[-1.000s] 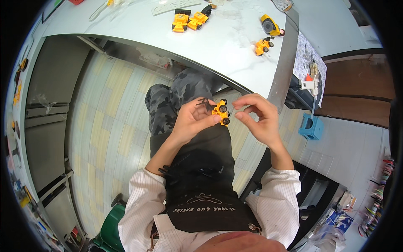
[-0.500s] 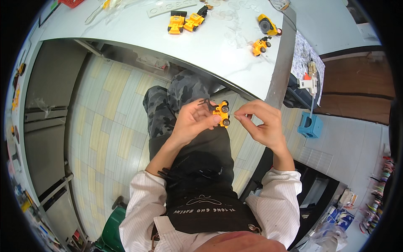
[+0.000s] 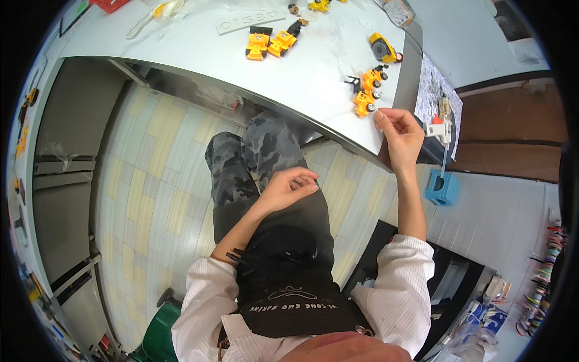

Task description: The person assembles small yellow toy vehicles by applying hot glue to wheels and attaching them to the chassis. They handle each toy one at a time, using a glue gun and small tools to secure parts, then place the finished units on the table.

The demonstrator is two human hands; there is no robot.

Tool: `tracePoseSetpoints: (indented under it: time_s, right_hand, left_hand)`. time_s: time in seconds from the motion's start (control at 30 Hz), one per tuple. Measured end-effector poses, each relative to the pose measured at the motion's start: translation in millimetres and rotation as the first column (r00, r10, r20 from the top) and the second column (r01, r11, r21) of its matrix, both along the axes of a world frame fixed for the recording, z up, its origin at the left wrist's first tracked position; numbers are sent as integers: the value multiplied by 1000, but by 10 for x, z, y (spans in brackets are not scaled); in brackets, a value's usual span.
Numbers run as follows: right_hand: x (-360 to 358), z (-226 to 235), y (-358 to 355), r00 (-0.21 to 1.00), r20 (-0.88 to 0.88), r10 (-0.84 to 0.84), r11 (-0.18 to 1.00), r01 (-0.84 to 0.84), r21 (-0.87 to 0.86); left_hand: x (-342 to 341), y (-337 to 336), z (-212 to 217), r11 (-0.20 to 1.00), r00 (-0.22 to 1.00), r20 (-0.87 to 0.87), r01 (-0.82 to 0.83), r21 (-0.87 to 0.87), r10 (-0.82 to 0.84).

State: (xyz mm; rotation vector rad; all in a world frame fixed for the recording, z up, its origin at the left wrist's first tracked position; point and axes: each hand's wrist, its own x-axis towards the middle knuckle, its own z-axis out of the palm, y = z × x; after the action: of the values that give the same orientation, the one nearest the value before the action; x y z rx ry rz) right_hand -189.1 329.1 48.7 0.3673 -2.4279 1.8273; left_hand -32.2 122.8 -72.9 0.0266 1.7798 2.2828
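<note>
A yellow toy construction vehicle [image 3: 364,102] with dark wheels and a black front part rests near the right front edge of the white table. Just beside it, my right hand [image 3: 403,134] has thumb and forefinger pinched together; whatever may be between them is too small to make out. Against that toy's far side sits a second yellow toy vehicle [image 3: 375,76]. My left hand [image 3: 291,188] hovers over my lap, fingers loosely bent and apart from the thumb, with nothing in it.
Farther back on the white tabletop [image 3: 313,90] are two yellow toy loaders [image 3: 258,47], a yellow-and-black tape measure [image 3: 382,48] and a white lettered plate [image 3: 250,23]. A white glue gun [image 3: 440,128] stands right of the table, above a blue stool [image 3: 442,187].
The toy vehicle has gone from my left hand onto the table, beside the other one. My right hand has moved up and right to the table edge; the left stays over my lap, now bare.
</note>
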Motion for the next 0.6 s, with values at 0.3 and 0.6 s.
tracePoseSetpoints:
  time_s: [0.3,0.6]
  right_hand:
    - [287,208,88,884,-466,-44,901,236,363]
    - [1128,-1801,-98,863,432,264,944,-322,68]
  left_hand:
    - [53,-151,-280,1000,1000,-26,-7,17,8]
    - [231,-201,-337,989,986,-95,-128,69,134]
